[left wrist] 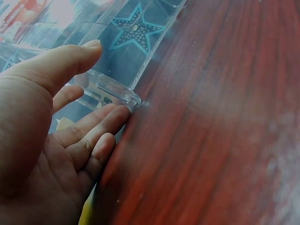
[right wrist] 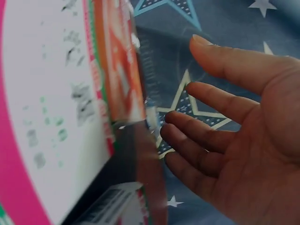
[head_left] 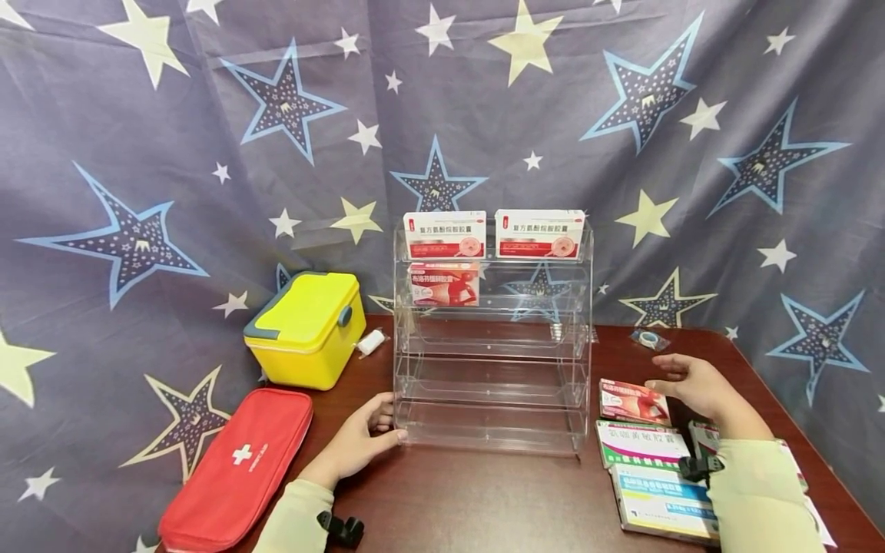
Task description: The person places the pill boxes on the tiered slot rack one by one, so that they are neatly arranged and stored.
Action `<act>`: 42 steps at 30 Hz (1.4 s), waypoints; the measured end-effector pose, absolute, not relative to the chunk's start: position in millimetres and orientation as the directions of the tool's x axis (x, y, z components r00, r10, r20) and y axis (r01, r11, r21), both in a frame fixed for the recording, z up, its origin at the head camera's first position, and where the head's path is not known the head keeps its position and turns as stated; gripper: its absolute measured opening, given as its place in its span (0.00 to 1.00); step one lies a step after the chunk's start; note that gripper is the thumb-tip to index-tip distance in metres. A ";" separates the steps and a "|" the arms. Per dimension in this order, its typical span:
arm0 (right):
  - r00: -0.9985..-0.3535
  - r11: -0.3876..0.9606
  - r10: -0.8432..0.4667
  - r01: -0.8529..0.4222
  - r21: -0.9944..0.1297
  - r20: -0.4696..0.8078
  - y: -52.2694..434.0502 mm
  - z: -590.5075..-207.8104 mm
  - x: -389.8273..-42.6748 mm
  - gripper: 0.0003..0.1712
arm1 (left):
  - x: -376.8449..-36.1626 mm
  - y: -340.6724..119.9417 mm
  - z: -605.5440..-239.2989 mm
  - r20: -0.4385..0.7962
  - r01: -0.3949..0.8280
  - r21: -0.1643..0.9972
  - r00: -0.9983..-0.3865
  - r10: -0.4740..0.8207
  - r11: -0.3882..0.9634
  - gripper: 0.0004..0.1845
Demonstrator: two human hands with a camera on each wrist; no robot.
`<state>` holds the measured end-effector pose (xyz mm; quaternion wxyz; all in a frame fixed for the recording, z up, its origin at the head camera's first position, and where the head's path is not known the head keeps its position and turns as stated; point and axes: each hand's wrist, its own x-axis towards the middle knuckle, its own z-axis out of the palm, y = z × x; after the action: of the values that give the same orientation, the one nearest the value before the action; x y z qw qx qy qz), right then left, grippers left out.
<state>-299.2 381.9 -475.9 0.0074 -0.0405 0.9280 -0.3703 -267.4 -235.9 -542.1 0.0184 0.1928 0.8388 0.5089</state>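
Observation:
A clear tiered display rack (head_left: 492,426) stands mid-table. Two white-and-red medicine boxes (head_left: 445,235) sit on its top tier, a red medicine box (head_left: 445,285) on the tier below at left. My left hand (head_left: 362,434) is at the rack's lower left corner; its fingertips (left wrist: 119,112) touch the corner, with the thumb apart from the fingers. On the right, my right hand (head_left: 698,388) hovers by another red medicine box (head_left: 632,402), fingers spread and nothing between them. In the right wrist view, a gap shows between these fingers (right wrist: 201,129) and the boxes.
A green-and-white box (head_left: 639,444) and a blue-and-white box (head_left: 660,499) lie nearest the right forearm, with more boxes partly hidden under it. At left are a yellow case (head_left: 304,330), a red first-aid pouch (head_left: 238,468) and a small white packet (head_left: 372,342). A tape roll (head_left: 648,339) lies back right.

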 end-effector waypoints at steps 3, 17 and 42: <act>-0.996 0.739 -0.084 -0.055 -0.671 -0.010 384.0 -479.9 -300.0 0.41 | -267.6 -235.7 -541.9 0.158 0.297 0.864 -0.927 0.341 0.406 0.34; -0.991 0.746 -0.104 -0.019 -0.666 -0.089 390.9 -487.2 -300.0 0.43 | -266.9 -234.9 -540.9 0.161 0.304 0.860 -0.924 0.348 0.410 0.34; -0.979 0.716 -0.127 0.020 -0.698 -0.158 390.3 -491.0 -298.9 0.29 | -267.6 -235.8 -541.4 0.162 0.303 0.860 -0.925 0.343 0.410 0.34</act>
<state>-298.9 390.3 -491.0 0.0975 -0.0291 0.9212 -0.3756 -267.6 -235.8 -541.4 0.0199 0.1926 0.8395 0.5078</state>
